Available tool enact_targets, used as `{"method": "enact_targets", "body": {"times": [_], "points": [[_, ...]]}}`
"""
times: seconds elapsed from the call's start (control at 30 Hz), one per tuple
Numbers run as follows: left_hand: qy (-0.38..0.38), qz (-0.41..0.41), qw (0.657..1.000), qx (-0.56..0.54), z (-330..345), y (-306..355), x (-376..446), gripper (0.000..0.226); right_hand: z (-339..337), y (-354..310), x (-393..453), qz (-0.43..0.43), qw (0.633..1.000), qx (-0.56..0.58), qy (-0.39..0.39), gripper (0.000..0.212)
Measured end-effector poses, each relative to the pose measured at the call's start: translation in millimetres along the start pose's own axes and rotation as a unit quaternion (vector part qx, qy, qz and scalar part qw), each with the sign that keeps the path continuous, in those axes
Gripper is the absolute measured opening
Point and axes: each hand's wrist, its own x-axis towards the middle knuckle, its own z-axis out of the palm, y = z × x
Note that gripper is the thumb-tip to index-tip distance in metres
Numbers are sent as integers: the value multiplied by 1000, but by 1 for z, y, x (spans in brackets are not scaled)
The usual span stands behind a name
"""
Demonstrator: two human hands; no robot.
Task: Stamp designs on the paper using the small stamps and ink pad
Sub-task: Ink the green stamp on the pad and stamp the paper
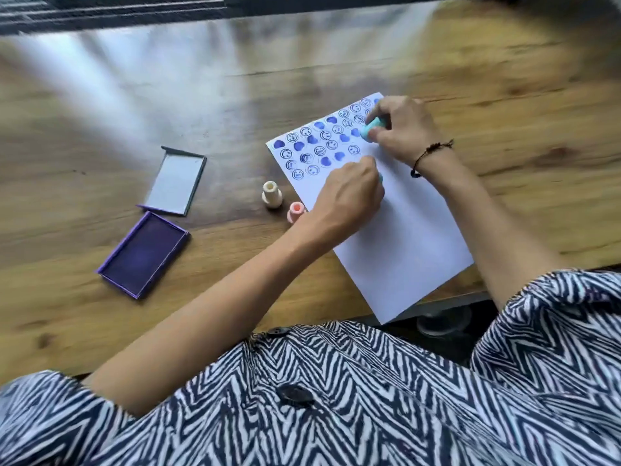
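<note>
The far part of the paper [403, 237] already carried several rows of blue smiley faces and hearts; the nearer, larger part was blank, so I judged much stamping was left. My right hand [403, 129] pinched a light blue stamp [371, 127] tilted over the prints. My left hand [349, 196] was closed on another stamp, mostly hidden. The open ink pad [144, 253] lay well apart on the left. I could read no writing.

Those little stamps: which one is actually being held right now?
The light blue stamp, gripped in the right hand over the paper; the cream stamp and pink stamp stand untouched.
</note>
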Motion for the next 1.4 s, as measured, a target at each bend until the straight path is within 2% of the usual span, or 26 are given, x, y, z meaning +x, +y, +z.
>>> {"method": "enact_targets", "body": {"times": [0.2,0.53,1.07,1.23,1.33,1.4], "points": [[-7,6,1000,-11,-3,-4,3,22,4,-5,2,-16,996,-87,-1,24],[-14,18,1000,-8,-3,-8,3,24,16,-11,-2,-36,979,-202,-1,18],[-29,10,999,-23,-8,-9,2,24,18,-10,-5,-86,970,-228,22,21],[-32,-2,999,-21,-11,-7,0,25,15,-15,-7,-45,981,-191,9,21],[-44,-20,998,-41,-12,-10,-1,28,-1,-11,-9,38,996,-50,68,19],[-47,-40,996,-67,-14,-13,-1,29,-15,-7,-15,100,985,66,126,16]]}}
